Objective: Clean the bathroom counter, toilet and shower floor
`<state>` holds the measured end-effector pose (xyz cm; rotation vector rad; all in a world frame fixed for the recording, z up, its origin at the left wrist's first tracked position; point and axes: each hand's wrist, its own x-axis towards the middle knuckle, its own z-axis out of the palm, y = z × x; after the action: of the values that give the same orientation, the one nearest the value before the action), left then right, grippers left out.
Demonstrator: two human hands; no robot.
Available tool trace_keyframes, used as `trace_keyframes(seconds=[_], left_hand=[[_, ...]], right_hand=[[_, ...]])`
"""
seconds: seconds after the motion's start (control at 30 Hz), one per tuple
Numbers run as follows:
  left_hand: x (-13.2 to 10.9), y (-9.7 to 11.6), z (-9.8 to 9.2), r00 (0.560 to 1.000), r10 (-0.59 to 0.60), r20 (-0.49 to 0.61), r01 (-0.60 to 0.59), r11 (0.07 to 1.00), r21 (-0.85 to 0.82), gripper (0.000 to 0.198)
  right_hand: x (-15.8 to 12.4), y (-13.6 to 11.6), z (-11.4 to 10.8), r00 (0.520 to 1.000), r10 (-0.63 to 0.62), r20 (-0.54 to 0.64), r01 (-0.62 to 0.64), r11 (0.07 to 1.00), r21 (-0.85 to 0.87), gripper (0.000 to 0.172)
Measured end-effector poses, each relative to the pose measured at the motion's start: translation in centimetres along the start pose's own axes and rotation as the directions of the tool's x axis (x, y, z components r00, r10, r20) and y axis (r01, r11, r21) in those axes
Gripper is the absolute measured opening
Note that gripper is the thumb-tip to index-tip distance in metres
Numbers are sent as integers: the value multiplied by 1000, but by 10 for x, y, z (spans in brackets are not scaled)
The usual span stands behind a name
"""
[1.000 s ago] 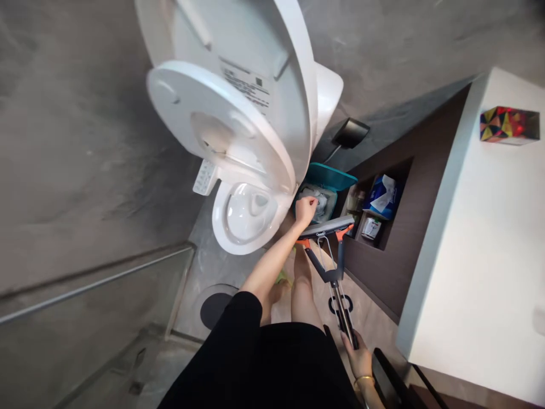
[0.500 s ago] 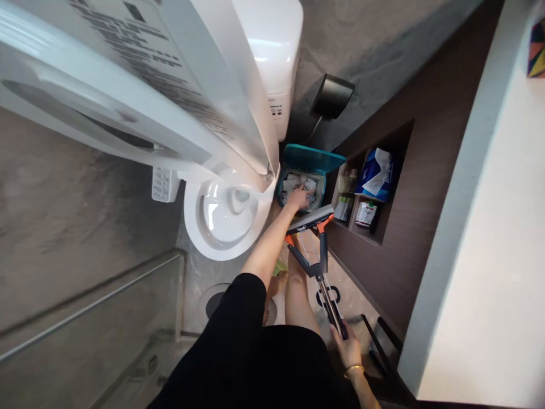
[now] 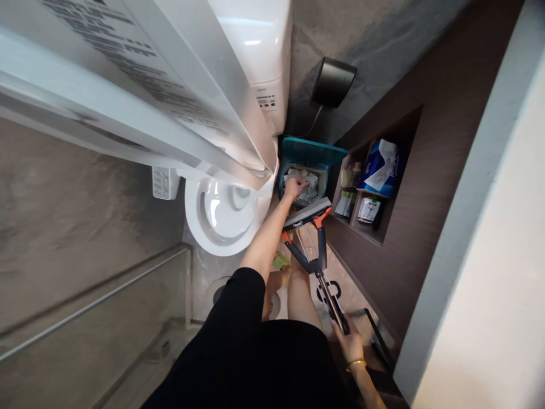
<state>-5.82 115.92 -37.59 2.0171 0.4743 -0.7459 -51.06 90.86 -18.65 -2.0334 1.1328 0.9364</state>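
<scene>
My left hand reaches over the open teal bin, its fingers drawn together at the crumpled white waste; whatever lies between them is too small to make out. My right hand, with a gold bracelet at the wrist, is wrapped round the metal handle of a mop. The mop's grey flat head, with orange and black arms, hangs tilted just in front of the bin, below my left hand and apart from it.
A white toilet with raised lid stands left of the bin. On the right, a dark cabinet has a niche with a blue tissue pack and small items. A glass panel is at lower left. My legs are below the mop head.
My left hand has moved slightly up and left in the bin, and its extended fingers have closed together. The mop head has shifted slightly up and left, still held by my right hand.
</scene>
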Motion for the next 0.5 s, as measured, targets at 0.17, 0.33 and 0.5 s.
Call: trace_keyframes(seconds=[0.17, 0.33, 0.5], left_hand=[[-7, -20, -15, 987, -77, -140, 91, 992, 93, 20], [-8, -29, -16, 991, -94, -93, 106, 987, 123, 29], [3, -32, -17, 992, -77, 102, 70, 995, 68, 57]], right_hand=[[-1, -9, -3, 998, 60, -18, -59, 998, 4, 70], [4, -14, -4, 997, 72, -25, -72, 997, -36, 76], [5, -24, -3, 996, 91, -20, -92, 994, -54, 74]])
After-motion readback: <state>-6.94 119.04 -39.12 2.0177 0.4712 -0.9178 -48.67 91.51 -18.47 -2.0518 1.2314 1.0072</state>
